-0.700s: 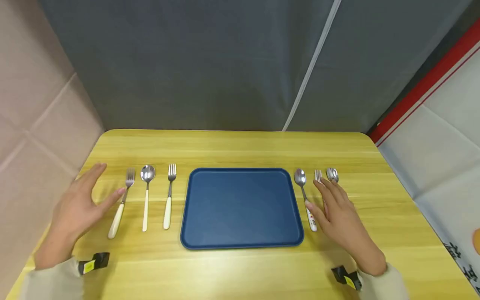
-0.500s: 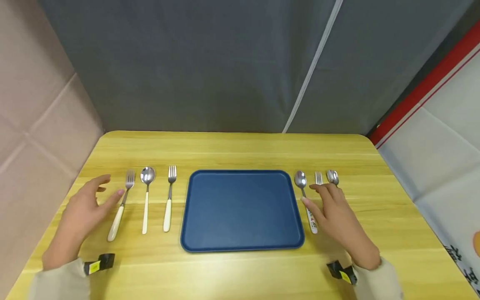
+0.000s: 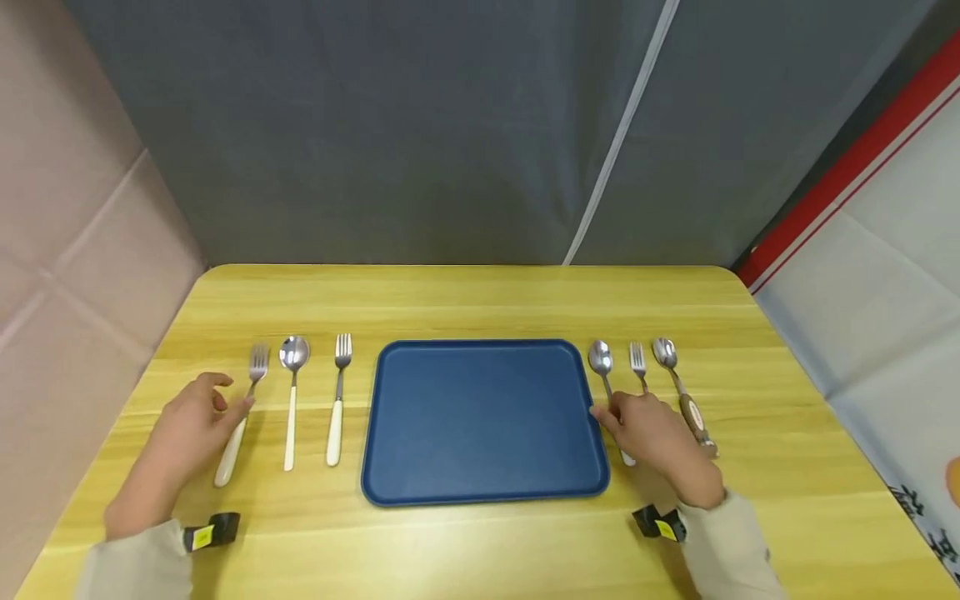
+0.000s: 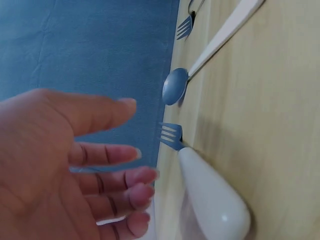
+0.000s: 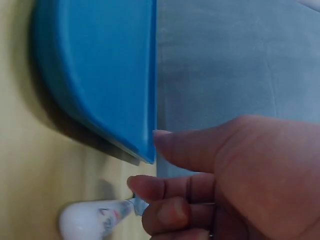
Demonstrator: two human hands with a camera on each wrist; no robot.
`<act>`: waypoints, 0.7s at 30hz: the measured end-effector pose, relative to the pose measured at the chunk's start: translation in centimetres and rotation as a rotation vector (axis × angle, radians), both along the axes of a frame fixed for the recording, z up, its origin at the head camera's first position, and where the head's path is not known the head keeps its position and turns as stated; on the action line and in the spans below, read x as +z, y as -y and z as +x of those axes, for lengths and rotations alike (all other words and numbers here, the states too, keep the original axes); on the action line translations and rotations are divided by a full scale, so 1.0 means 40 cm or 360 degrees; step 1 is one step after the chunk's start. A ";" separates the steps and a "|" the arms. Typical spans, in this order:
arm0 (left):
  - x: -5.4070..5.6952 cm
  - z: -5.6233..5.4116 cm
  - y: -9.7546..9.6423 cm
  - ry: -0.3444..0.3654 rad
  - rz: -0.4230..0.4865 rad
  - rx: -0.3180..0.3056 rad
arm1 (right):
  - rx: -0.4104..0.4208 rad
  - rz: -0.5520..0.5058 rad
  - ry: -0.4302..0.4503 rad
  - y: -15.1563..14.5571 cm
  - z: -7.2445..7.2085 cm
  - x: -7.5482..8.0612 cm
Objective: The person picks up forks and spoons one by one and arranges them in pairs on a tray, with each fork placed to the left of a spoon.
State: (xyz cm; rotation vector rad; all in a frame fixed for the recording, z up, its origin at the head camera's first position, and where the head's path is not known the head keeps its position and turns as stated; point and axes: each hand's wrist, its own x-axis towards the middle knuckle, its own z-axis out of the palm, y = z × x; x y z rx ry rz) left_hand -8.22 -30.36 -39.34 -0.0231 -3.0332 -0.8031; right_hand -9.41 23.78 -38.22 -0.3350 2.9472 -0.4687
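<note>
My left hand [image 3: 191, 425] hovers at a white-handled fork [image 3: 231, 458] on the far left, thumb over the fork's neck in the head view. In the left wrist view its fingers are loosely bent with nothing between them, beside the fork's white handle [image 4: 212, 195]. My right hand [image 3: 652, 429] is over a spoon [image 3: 600, 357] with a patterned white handle [image 5: 85, 220], right of the blue tray [image 3: 483, 417]. Its thumb tip overlaps the tray's right rim; the other fingers curl loosely just above the spoon and hold nothing. The hand hides part of a small fork [image 3: 637, 357].
Between left hand and tray lie a white-handled spoon [image 3: 291, 417] and another white-handled fork [image 3: 335, 425]. A brown-handled spoon [image 3: 692, 412] lies right of the right hand. A grey curtain [image 3: 375, 133] hangs behind the wooden table [image 3: 480, 300].
My right hand has moved left and nearer, uncovering the brown-handled spoon; its fingers are more bent. My left hand has come right and nearer over the fork. The cutlery and tray have stayed put.
</note>
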 end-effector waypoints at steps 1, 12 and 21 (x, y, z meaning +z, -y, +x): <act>-0.003 -0.001 0.000 0.0028 0.0000 0.0002 | -0.0001 0.0008 0.0002 0.000 0.000 -0.002; -0.024 -0.008 0.004 0.0328 -0.0023 -0.0068 | -0.0003 0.0109 0.0036 0.019 0.000 -0.018; -0.031 -0.004 -0.003 0.0303 -0.0105 -0.0062 | 0.0029 0.0143 -0.0031 0.030 0.002 -0.030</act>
